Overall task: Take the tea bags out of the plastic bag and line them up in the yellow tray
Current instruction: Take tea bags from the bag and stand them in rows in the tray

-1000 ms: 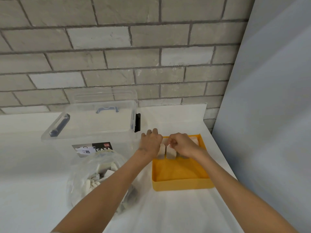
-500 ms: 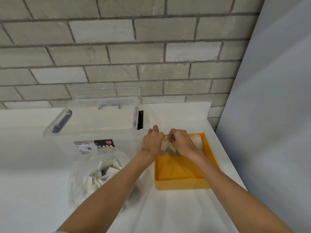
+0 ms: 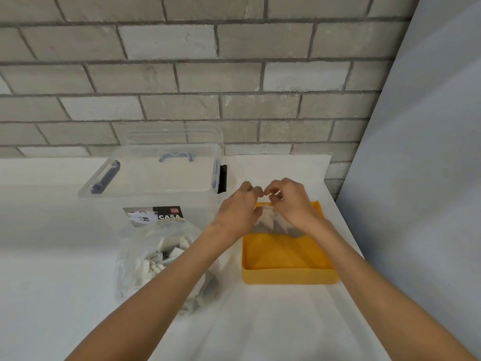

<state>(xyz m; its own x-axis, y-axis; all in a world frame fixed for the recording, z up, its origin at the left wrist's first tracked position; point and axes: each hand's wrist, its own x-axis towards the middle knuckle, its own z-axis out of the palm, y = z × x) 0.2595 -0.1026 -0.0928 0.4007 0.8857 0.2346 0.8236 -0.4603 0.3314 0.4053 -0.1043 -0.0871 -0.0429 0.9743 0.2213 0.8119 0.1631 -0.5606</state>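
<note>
Head view: the left hand (image 3: 238, 211) and right hand (image 3: 292, 205) meet over the far end of the tray (image 3: 286, 276), fingers curled, pinching the tops of two tea bags (image 3: 269, 221) hanging side by side between them (contact with the tray floor cannot be told). More fill the plastic bag (image 3: 145, 259) left of the tray, before a clear box (image 3: 161, 178) on the counter (image 3: 52, 282)

A white surface (image 3: 52, 295) is bounded at the back by a brick wall (image 3: 234, 82). Three things are set on it: a clear storage box (image 3: 156, 178) rearmost, a plastic bag (image 3: 130, 259) of tea bags (image 3: 156, 261) just before it, and a yellow tray (image 3: 286, 277) to the right.
</note>
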